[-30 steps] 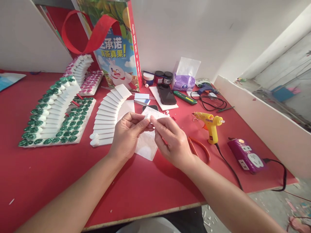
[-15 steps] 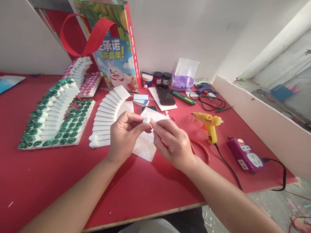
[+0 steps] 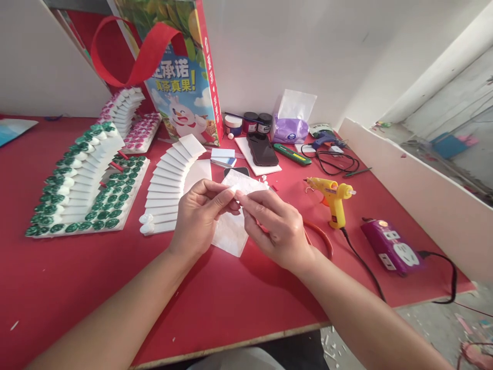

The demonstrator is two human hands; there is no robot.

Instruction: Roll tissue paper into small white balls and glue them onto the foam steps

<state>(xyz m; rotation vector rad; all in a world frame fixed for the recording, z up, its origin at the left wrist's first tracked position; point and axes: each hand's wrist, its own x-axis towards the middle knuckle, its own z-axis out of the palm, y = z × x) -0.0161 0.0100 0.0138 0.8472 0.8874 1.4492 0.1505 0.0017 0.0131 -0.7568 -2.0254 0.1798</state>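
Note:
Between the fingertips of both hands is a small white piece (image 3: 233,189), mostly covered by the fingers. My left hand (image 3: 202,213) pinches it from the left, thumb and forefinger closed. From the right, my right hand (image 3: 275,223) grips it with thumb and forefinger, the other fingers curled. Beneath the hands lies a white paper sheet (image 3: 231,234) on the red table. Left of my left hand stands a curved fan of white strips (image 3: 165,187), with white rosette pieces (image 3: 147,223) at its lower left end.
A green-and-white rosette model (image 3: 82,187) stands at the left, a pink one (image 3: 142,133) behind it. A printed bag (image 3: 185,97) is at the back. To the right are a yellow glue gun (image 3: 331,195), a purple power socket (image 3: 393,246), a phone (image 3: 262,149) and a green cutter (image 3: 291,153).
The fingers have closed further over the white piece, so less of it shows. The camera view has shifted slightly.

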